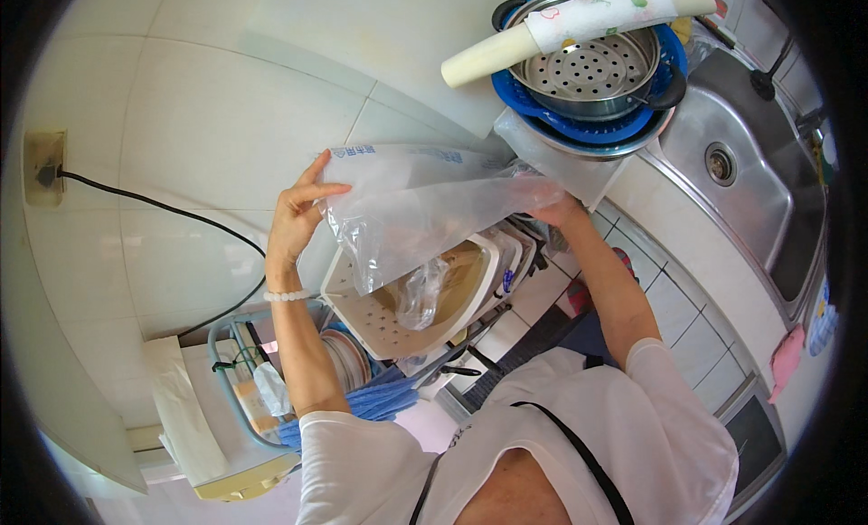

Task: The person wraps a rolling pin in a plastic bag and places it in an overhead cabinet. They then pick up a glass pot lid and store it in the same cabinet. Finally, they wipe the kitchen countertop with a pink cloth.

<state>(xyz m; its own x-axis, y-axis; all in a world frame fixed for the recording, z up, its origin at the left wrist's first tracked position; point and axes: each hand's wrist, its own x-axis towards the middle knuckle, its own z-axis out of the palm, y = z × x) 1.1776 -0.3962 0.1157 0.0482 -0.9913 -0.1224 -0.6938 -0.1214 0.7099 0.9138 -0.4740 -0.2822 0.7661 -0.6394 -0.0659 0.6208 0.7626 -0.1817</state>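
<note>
A clear plastic bag (413,199) with blue printing is stretched out between my two hands. My left hand (298,206), with a white bead bracelet at its wrist, holds the bag's left edge between its fingers. At the other end my right hand (553,203) grips the gathered plastic, its fingers partly covered by the film. Below the bag stands a white plastic basket (352,321) with small cut-outs in its wall. Inside the basket lie a crumpled clear bag (420,298) and something brown, partly hidden.
A steel steamer pot (590,70) sits in a blue colander (505,87), with a paper-wrapped cream tube (488,53) across it. To the right is a steel sink (736,206). A black cable (169,206) runs down the tiled wall from an outlet (45,169).
</note>
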